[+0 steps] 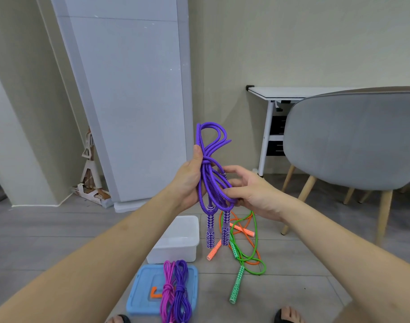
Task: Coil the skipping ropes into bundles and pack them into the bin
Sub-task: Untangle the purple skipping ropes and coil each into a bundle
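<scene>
Mid-task, roughly halfway by the look of it. Left hand [190,180] has its grip wrapped round the middle of a purple rope [211,173], held up in the air above and just behind the white bin [176,238]; rope is already folded into loops with a wrap or knot at the waist, both patterned handles dangling down beside the bin's right edge. Right hand [248,190] pinches the lower loops with curled fingers, probably tightening or finishing the wrap, so this bundle looks nearly done but not packed. Bin sits on the floor [59,234], and from this angle nothing shows inside it, though the inside is only partly visible. In front of the bin, nearer the person, a blue lid [139,290] lies flat with two finished bundles on it: a pink bundle [167,292] and a second purple bundle [182,292], side by side and touching, both knotted, neither in the bin yet. To the right of the bin an orange rope [240,227] and a green rope [246,257] lie loose and tangled over each other on the floor, not coiled at all. Left to do, as I judge it: finish this knot, coil orange and green, move all five bundles into the bin.
</scene>
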Tool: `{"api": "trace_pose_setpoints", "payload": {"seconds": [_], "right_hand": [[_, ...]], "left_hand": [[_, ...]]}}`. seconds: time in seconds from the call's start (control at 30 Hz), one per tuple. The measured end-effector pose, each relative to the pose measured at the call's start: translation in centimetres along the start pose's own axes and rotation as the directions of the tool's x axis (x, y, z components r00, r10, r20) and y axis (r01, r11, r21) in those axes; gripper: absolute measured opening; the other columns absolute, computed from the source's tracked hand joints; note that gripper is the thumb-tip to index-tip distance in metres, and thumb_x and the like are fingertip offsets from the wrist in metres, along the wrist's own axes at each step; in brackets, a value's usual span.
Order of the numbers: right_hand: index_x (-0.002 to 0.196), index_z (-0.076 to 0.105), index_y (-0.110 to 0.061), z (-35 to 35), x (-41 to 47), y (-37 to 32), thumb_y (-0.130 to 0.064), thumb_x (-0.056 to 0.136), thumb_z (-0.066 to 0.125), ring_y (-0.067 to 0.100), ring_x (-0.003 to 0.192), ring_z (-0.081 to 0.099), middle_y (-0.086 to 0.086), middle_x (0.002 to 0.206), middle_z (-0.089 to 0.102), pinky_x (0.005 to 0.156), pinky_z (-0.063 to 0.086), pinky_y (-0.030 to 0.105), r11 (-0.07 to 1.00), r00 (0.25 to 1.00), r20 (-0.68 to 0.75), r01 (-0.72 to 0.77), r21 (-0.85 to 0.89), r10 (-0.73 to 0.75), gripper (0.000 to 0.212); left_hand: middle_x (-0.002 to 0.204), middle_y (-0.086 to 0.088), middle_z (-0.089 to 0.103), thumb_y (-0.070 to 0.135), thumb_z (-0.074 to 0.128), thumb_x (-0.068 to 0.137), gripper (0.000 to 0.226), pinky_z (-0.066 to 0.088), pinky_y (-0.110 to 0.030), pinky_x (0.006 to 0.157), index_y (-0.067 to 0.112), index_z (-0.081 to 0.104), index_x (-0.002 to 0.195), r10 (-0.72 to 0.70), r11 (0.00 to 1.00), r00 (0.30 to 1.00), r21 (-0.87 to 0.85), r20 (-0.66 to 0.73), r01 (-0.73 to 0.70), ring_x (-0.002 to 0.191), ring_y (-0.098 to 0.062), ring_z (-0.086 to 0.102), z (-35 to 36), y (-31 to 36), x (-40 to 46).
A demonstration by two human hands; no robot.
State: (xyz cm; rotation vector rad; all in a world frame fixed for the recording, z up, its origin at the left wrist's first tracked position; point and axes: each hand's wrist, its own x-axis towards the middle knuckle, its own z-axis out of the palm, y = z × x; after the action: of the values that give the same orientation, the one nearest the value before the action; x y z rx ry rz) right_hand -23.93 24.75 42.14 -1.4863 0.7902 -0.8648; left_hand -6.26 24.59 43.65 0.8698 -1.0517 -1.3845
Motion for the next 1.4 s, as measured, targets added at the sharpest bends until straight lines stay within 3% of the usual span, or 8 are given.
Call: {"api": "trace_pose_setpoints", "payload": {"seconds": [0.23,0.4,0.63,0.77,0.9,1.03,1.17,1.4], "right_hand": [[0.131,0.050,-0.020,1.4,0.0,0.0,0.004,0.083,0.075,0.018,0.077,0.058,0.005,0.093,0.075,0.064,0.045,0.028,0.988,0.998,0.033,0.049,-0.149,-0.045,0.059],[0.135,0.049,-0.016,1.9,-0.1,-0.2,0.010,0.085,0.071,0.021,0.089,0.070,0.015,0.100,0.076,0.086,0.057,0.033,0.985,0.995,-0.003,0.094,-0.145,-0.095,0.060],[0.139,0.044,-0.022,3.4,0.0,0.2,0.010,0.081,0.078,0.020,0.091,0.071,0.017,0.107,0.075,0.089,0.059,0.034,0.989,0.993,-0.031,0.110,-0.097,-0.114,0.074],[0.140,0.040,-0.022,3.8,-0.1,0.1,0.015,0.081,0.069,0.019,0.085,0.068,0.023,0.112,0.072,0.080,0.058,0.031,0.981,0.995,-0.018,0.095,-0.171,-0.099,0.076],[0.141,0.039,-0.026,2.8,0.0,-0.1,0.010,0.079,0.065,0.017,0.068,0.056,0.014,0.095,0.073,0.061,0.048,0.032,0.939,0.993,-0.035,0.093,-0.331,-0.111,0.077],[0.137,0.042,-0.031,1.2,0.1,-0.1,0.007,0.075,0.066,0.016,0.066,0.056,0.003,0.083,0.069,0.064,0.049,0.033,0.910,0.986,-0.100,0.084,-0.406,-0.136,0.077],[0.134,0.043,-0.027,0.1,-0.2,-0.5,0.008,0.080,0.064,0.018,0.076,0.065,0.013,0.093,0.073,0.078,0.057,0.037,0.912,0.975,-0.151,0.092,-0.401,-0.165,0.068],[0.126,0.044,-0.022,-1.4,-0.4,-1.1,0.013,0.084,0.057,0.022,0.075,0.062,0.017,0.094,0.073,0.071,0.052,0.034,0.952,0.964,-0.202,0.108,-0.285,-0.170,0.056]], "left_hand": [[0.066,-0.009,0.055,0.064,0.042,0.093,0.061,0.057,-0.035,0.057,0.005,0.055,0.090,0.075,0.997,0.994,0.015,-0.079,-0.074,0.057,-0.023,0.060,0.5,-0.5,0.0],[0.064,-0.006,0.055,0.063,0.040,0.097,0.060,0.054,-0.034,0.054,0.005,0.055,0.095,0.137,0.991,0.982,0.033,-0.131,-0.133,0.056,-0.022,0.057,0.8,-0.8,0.3],[0.065,-0.006,0.051,0.060,0.041,0.100,0.055,0.051,-0.032,0.053,0.008,0.054,0.093,0.149,0.988,0.964,0.062,-0.220,-0.139,0.056,-0.021,0.055,1.6,-1.5,0.2],[0.071,-0.011,0.050,0.057,0.043,0.101,0.050,0.053,-0.033,0.055,0.009,0.057,0.095,0.161,0.987,0.973,0.049,-0.164,-0.155,0.062,-0.026,0.055,1.3,-1.8,0.2],[0.080,-0.015,0.049,0.053,0.044,0.101,0.054,0.056,-0.038,0.064,0.001,0.055,0.115,0.158,0.987,0.986,0.041,-0.051,-0.156,0.071,-0.028,0.055,0.4,-1.8,0.7],[0.076,-0.011,0.053,0.045,0.042,0.105,0.044,0.055,-0.043,0.078,0.008,0.055,0.124,0.151,0.985,0.988,0.082,0.014,-0.152,0.070,-0.027,0.059,0.0,-1.7,1.0],[0.081,-0.012,0.054,0.041,0.043,0.106,0.032,0.049,-0.038,0.072,0.012,0.052,0.114,0.119,0.987,0.992,0.105,0.039,-0.123,0.072,-0.025,0.057,-0.2,-1.6,1.4],[0.097,-0.015,0.049,0.047,0.042,0.105,0.032,0.034,-0.026,0.054,0.017,0.051,0.109,0.113,0.970,0.985,0.198,0.130,-0.138,0.070,-0.016,0.044,-0.6,-1.5,1.5]]}}
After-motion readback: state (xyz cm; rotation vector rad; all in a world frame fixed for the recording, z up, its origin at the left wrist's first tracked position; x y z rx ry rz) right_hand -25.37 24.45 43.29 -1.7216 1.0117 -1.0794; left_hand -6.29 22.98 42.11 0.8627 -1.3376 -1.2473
